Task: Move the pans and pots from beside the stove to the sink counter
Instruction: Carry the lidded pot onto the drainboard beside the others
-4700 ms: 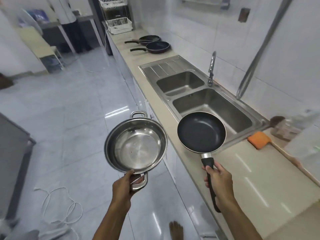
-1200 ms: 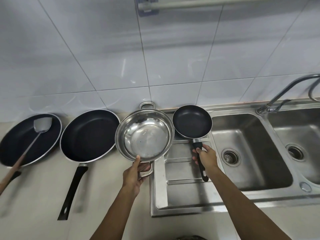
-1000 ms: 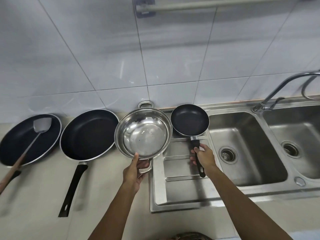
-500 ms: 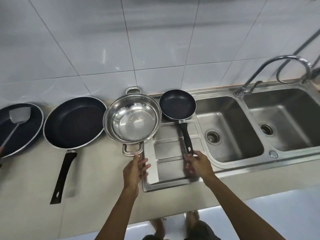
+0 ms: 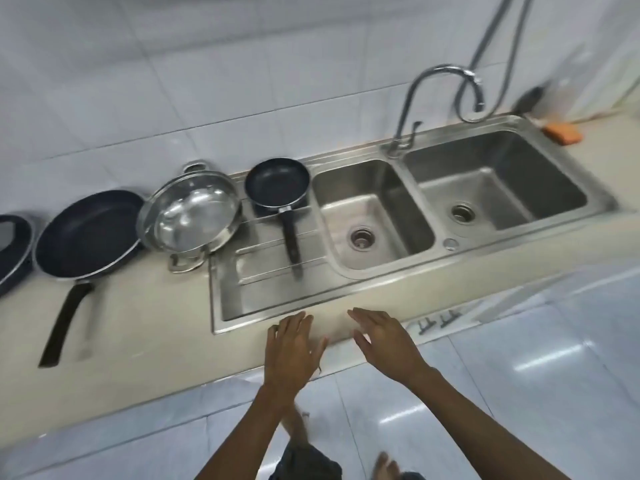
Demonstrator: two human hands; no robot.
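While hovering palm-down over the front edge of the counter, holding nothing at all: left hand flat with fingers spread, right hand just beside it and equally loose, well apart from every pan. Up ahead and off to the left, lined up along the tiled wall: small frying pan on the drainboard next to the sink basin, steel pot just left of it on the counter with one loop handle facing the front, large frying pan beyond that, and a further dark pan cut off at the frame's left edge. Worth noting the small pan's handle: running straight back toward the hands, nearer the left one. Looks like this pair is delivered, so probably nothing to reach for here. Can't tell from this angle whether more waits by the stove.
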